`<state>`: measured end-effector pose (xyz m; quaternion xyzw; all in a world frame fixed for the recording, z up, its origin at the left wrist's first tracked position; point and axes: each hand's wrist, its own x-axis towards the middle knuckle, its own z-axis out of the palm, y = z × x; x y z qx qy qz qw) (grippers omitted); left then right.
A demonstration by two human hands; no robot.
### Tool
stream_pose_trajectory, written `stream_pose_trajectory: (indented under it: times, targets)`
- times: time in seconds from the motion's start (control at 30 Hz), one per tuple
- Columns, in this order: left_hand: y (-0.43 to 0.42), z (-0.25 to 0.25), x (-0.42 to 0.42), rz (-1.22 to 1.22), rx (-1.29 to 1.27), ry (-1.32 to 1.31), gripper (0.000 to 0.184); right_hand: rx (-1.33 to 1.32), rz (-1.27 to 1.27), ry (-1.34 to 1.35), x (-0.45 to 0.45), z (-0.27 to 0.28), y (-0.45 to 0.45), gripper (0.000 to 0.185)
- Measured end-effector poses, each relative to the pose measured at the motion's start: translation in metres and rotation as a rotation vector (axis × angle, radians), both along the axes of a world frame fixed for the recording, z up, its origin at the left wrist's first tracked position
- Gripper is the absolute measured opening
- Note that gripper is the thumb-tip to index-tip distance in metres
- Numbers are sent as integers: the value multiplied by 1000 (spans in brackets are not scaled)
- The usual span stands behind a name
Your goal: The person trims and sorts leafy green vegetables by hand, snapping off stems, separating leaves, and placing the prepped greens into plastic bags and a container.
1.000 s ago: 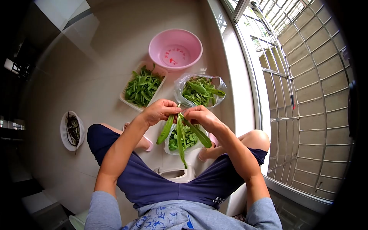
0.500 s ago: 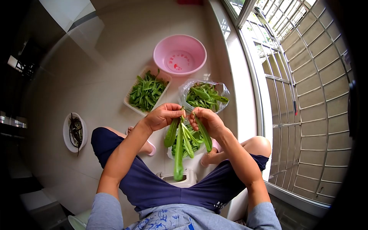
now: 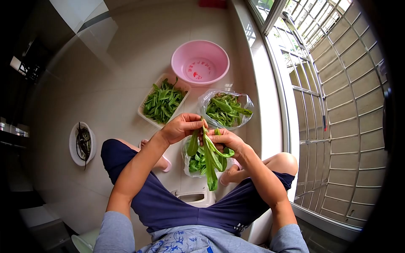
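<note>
Green leafy stems [image 3: 209, 158] pinched between both hands, above the near plastic bag [image 3: 187, 162].
Left hand [image 3: 183, 127] pinches the top; right hand [image 3: 225, 141] grips leaves alongside; bare floor [image 3: 122, 105] opens left, the window ledge [image 3: 263, 84] edges the right.

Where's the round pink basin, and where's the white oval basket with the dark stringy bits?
Round pink plastic basin [image 3: 200, 71]: head view, on its inside bottom.
White oval plastic basket [image 3: 73, 146]: head view, on its bare left side.
</note>
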<state>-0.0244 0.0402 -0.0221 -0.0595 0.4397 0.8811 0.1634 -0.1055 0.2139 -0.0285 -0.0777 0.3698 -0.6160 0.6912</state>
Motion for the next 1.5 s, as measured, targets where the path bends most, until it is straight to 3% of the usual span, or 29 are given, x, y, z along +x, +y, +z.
stream_pose_trajectory:
  times: [0.53,0.6,0.67,0.77,0.87,1.13,1.23,1.33,1.37,1.5]
  targets:
    - [7,-4,-1,128,-158,36,17,128,-322,52,-3,-16,-8,12]
    - [6,-4,-1,141,-139,-13,16,-10,-303,56,-7,-18,-7,10]
    - [6,-3,-1,149,-112,-17,16,-3,-299,66,-8,-14,-5,9]
    - [3,-6,-1,150,-80,-29,16,97,-123,334,-8,15,-2,15]
    - [3,-6,-1,149,-79,-42,15,36,-9,314,-9,22,0,19]
    - [1,-1,1,94,-87,-34,14,58,-83,338,-22,23,7,20]
    - [-2,3,1,73,-135,21,15,55,3,645,-24,34,13,21]
    - [-6,1,1,55,-208,150,15,137,187,745,-27,44,19,22]
    - [-7,1,1,64,-215,167,16,44,172,826,-25,36,18,24]
    - [-7,2,1,55,-252,208,17,79,182,902,-15,39,14,21]
